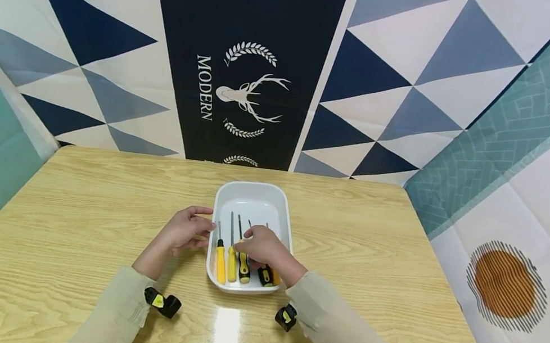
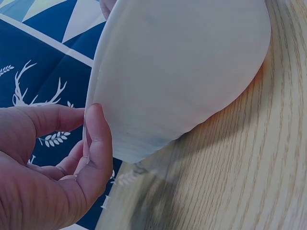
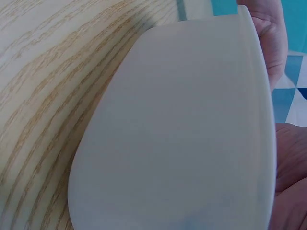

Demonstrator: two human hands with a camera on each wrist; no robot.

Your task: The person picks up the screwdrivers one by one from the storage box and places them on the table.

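A white plastic tray (image 1: 256, 191) holds several screwdrivers laid side by side, handles toward the near end. At the left lies a screwdriver with a yellow handle (image 1: 221, 264); beside it is another yellow screwdriver (image 1: 232, 265), then a black-and-yellow screwdriver (image 1: 244, 270). My left hand (image 1: 188, 230) pinches the tray's left rim, thumb against the outer wall (image 2: 192, 57). Inside the tray, my right hand (image 1: 266, 247) bends down over the screwdrivers, fingertips right at the second and third ones. It partly covers a thick black-and-yellow handle (image 1: 265, 275) at the right. Whether it grips one, I cannot tell.
The tray stands on a light wooden table (image 1: 113, 204), near the middle. A patterned cloth (image 1: 248, 95) with a deer head hangs behind the table. Black cameras are strapped to the left wrist (image 1: 161, 302) and right wrist (image 1: 286, 317).
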